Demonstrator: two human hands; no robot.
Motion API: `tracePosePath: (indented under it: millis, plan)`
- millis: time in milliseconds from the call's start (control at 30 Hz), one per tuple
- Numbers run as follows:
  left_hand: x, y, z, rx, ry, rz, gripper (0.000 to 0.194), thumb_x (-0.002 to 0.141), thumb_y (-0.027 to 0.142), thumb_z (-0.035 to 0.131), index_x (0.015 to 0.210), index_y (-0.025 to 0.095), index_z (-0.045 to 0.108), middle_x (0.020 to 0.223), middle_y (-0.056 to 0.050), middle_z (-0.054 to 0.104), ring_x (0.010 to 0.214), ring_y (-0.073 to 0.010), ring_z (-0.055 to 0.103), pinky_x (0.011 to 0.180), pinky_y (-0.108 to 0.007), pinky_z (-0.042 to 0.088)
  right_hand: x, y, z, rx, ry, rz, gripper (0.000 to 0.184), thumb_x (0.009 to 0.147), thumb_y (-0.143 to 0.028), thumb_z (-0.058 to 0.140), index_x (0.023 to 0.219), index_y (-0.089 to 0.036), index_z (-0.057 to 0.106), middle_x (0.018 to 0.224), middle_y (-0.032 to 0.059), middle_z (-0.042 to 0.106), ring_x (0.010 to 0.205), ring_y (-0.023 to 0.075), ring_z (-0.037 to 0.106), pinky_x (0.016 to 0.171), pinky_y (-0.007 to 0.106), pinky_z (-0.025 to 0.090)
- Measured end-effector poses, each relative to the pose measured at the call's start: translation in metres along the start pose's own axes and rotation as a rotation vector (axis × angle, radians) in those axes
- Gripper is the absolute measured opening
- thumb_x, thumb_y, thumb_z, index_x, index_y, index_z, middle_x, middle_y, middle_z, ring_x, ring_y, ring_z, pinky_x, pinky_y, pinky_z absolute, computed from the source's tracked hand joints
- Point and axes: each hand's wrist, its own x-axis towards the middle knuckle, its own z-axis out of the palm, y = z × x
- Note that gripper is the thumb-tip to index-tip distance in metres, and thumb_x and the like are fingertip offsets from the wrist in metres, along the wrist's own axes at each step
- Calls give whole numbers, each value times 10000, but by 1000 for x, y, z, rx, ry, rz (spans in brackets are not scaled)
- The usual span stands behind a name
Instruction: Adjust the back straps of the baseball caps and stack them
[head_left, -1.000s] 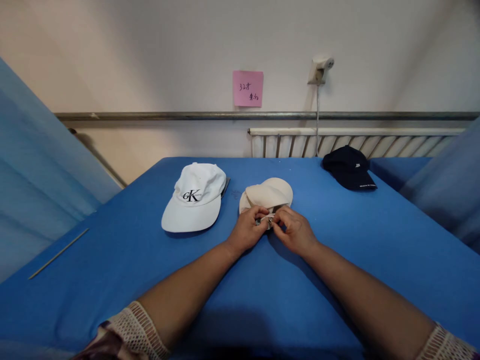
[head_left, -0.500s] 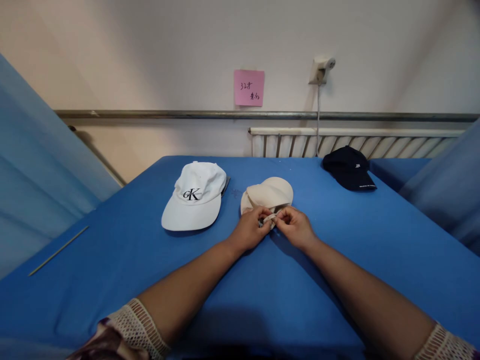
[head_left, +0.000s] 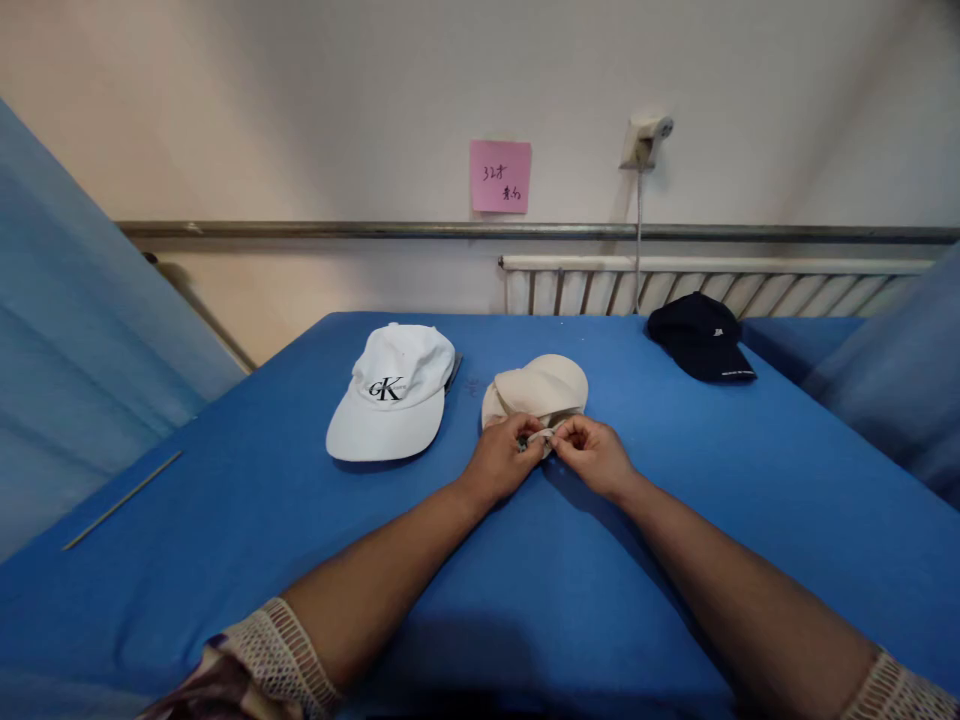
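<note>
A beige cap (head_left: 541,388) lies folded on the blue table (head_left: 525,560), its back strap facing me. My left hand (head_left: 501,460) and my right hand (head_left: 596,455) meet at that strap, and the fingers of each pinch one end of it. The strap's middle is mostly hidden between my fingertips. Left of the beige cap rests a white cap (head_left: 390,395) with black letters on its front.
A dark navy cap (head_left: 701,335) lies at the table's far right. A thin stick (head_left: 120,498) lies near the left edge. Behind the table run a radiator (head_left: 712,290) and a metal rail. A pink note (head_left: 499,176) hangs on the wall. Blue fabric rises at both sides.
My hands have stayed on the strap. The fingers have shifted slightly. The view has drifted a little.
</note>
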Motion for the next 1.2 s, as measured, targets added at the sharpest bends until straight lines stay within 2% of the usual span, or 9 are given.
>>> tracePosePath:
  millis: [167, 300, 400, 567, 733, 900, 1033, 1200]
  plan:
    - [0, 4, -1, -41, 68, -65, 95, 771, 229, 623, 784, 173, 698, 775, -17, 706, 738, -153, 604, 710, -264, 441, -3, -6, -5, -257, -15, -297, 104, 792, -220, 586, 692, -198, 563, 684, -1, 562, 607, 126, 518, 593, 259, 412]
    - [2, 4, -1, -253, 98, -161, 101, 736, 228, 628, 765, 150, 686, 738, -16, 693, 667, -129, 597, 642, -238, 450, -4, -14, -10, -380, -97, -491, 75, 843, -171, 542, 776, -203, 551, 768, 27, 591, 683, 148, 553, 640, 271, 435]
    - [2, 5, -2, -391, 124, -229, 120, 702, 251, 670, 728, 133, 671, 694, -21, 673, 632, -122, 578, 607, -230, 452, -6, -18, -13, -488, -149, -567, 70, 869, -159, 518, 826, -203, 551, 857, 56, 613, 765, 170, 578, 695, 290, 454]
    - [1, 9, -1, -444, 126, -246, 158, 694, 286, 697, 691, 134, 656, 672, -12, 654, 618, -115, 556, 613, -238, 452, -9, -18, -13, -504, -111, -465, 29, 889, -218, 537, 870, -205, 554, 869, 49, 600, 750, 169, 580, 694, 295, 456]
    - [1, 8, 1, -360, 74, -209, 147, 712, 282, 687, 712, 135, 673, 692, -8, 666, 638, -118, 560, 634, -241, 444, -9, -15, -10, -541, -101, -416, 48, 886, -191, 505, 861, -209, 541, 842, 38, 591, 793, 178, 585, 708, 294, 438]
    - [-1, 6, 1, -235, 59, -149, 101, 733, 243, 650, 748, 149, 680, 725, -4, 690, 658, -122, 586, 655, -241, 451, -10, -17, -7, -686, -91, -363, 66, 874, -221, 521, 814, -205, 544, 805, 34, 587, 725, 175, 568, 660, 297, 404]
    - [-2, 6, 1, -170, 76, -141, 91, 725, 238, 643, 741, 157, 680, 729, -9, 698, 674, -131, 605, 665, -243, 457, -9, -20, -6, -691, -89, -392, 69, 864, -217, 525, 798, -204, 542, 789, 33, 586, 717, 173, 565, 653, 293, 397]
    - [1, 6, 0, -277, 84, -231, 117, 698, 258, 665, 719, 143, 675, 700, -21, 685, 638, -127, 588, 613, -233, 452, -7, -20, -9, -579, -127, -422, 47, 855, -183, 528, 816, -199, 548, 786, 30, 582, 702, 162, 553, 639, 279, 403]
